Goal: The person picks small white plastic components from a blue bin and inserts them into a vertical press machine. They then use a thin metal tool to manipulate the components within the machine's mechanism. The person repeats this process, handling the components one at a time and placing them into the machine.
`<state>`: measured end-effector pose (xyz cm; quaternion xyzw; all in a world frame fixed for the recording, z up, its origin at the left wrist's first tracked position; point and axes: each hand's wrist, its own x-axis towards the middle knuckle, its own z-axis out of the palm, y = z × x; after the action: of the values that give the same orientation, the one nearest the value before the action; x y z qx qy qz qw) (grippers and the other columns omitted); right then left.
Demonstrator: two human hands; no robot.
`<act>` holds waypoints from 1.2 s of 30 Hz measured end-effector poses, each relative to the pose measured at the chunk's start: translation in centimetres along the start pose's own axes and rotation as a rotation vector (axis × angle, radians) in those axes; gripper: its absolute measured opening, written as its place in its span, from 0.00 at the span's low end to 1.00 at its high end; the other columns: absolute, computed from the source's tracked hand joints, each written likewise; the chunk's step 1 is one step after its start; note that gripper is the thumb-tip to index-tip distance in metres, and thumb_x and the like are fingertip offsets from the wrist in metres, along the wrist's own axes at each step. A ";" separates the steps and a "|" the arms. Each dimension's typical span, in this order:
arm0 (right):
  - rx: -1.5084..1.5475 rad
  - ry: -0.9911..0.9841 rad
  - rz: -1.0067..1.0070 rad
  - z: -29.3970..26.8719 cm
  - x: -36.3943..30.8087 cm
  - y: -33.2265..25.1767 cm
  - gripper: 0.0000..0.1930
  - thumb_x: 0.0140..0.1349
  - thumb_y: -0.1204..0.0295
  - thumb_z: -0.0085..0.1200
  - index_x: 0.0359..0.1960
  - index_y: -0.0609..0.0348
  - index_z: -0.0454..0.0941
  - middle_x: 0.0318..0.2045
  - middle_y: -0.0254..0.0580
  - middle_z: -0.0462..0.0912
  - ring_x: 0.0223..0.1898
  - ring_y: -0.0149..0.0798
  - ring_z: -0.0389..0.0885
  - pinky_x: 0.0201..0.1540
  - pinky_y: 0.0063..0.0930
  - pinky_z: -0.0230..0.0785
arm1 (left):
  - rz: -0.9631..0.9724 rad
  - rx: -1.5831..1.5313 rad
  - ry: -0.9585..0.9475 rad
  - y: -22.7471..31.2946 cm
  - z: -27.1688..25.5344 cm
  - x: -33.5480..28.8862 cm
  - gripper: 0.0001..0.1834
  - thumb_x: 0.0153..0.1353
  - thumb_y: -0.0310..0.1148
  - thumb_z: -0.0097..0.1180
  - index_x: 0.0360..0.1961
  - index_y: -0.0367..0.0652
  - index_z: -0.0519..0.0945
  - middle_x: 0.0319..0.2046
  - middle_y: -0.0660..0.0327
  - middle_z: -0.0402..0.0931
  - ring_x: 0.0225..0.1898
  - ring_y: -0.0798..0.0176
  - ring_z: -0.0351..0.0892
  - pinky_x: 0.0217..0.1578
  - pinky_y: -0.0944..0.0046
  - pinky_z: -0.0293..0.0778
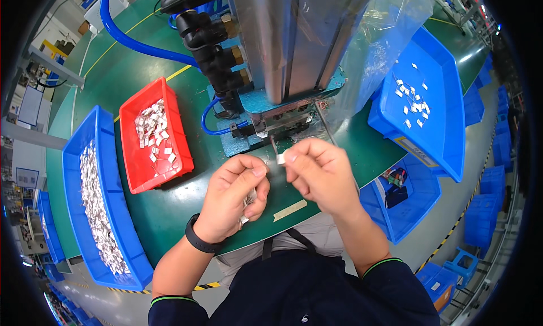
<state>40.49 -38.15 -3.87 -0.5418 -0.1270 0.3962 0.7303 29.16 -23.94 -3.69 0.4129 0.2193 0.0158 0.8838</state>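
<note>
My right hand (322,173) pinches a small white rectangular part (281,159) between thumb and forefinger, just in front of the press. My left hand (236,193), with a black band on its wrist, is curled around several small white parts (249,198); some stick out below its fingers. The two hands are close but apart. Right behind them stands a metal press (283,119) with a teal base and a tall grey body. Its tooling lies a little beyond my right fingertips.
To the left stand a red bin (130,150) and a long blue bin (70,173), both holding many white parts. At right a blue bin (447,122) holds scattered ones, above another blue bin (413,213). A blue air hose (141,50) arches to the press. Clear plastic hangs beside it.
</note>
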 end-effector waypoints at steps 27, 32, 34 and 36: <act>-0.087 0.179 -0.161 -0.3 1.6 -0.5 0.09 0.62 0.70 0.57 0.28 0.63 0.76 0.19 0.30 0.75 0.19 0.18 0.68 0.20 0.14 0.58 | -0.021 -0.013 0.006 0.0 0.0 0.0 0.05 0.67 0.30 0.46 0.41 0.41 0.71 0.20 0.58 0.70 0.09 0.73 0.56 0.09 0.72 0.50; -0.197 0.007 -0.165 0.1 0.1 0.7 0.07 0.62 0.73 0.57 0.30 0.64 0.77 0.23 0.28 0.76 0.28 0.17 0.69 0.29 0.15 0.63 | -0.008 0.024 0.004 0.1 0.3 0.0 0.08 0.68 0.30 0.46 0.44 0.41 0.73 0.20 0.59 0.70 0.09 0.74 0.56 0.10 0.72 0.50; -0.255 -0.044 -0.270 0.0 0.5 1.8 0.07 0.62 0.73 0.57 0.29 0.63 0.77 0.23 0.31 0.77 0.23 0.17 0.69 0.24 0.13 0.60 | 0.009 0.037 -0.004 0.1 0.5 0.1 0.07 0.69 0.31 0.45 0.44 0.41 0.72 0.20 0.60 0.69 0.09 0.74 0.56 0.10 0.73 0.50; -0.296 -0.077 -0.304 0.0 0.5 2.1 0.06 0.62 0.73 0.57 0.30 0.63 0.76 0.23 0.31 0.77 0.22 0.17 0.69 0.22 0.12 0.58 | 0.026 0.041 -0.004 -0.1 0.2 0.1 0.07 0.69 0.30 0.45 0.44 0.42 0.72 0.20 0.60 0.69 0.09 0.74 0.56 0.09 0.73 0.50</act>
<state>39.89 -37.56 -5.90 -0.6022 -0.2916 0.2790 0.6888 29.31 -24.14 -3.63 0.4338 0.2124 0.0216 0.8754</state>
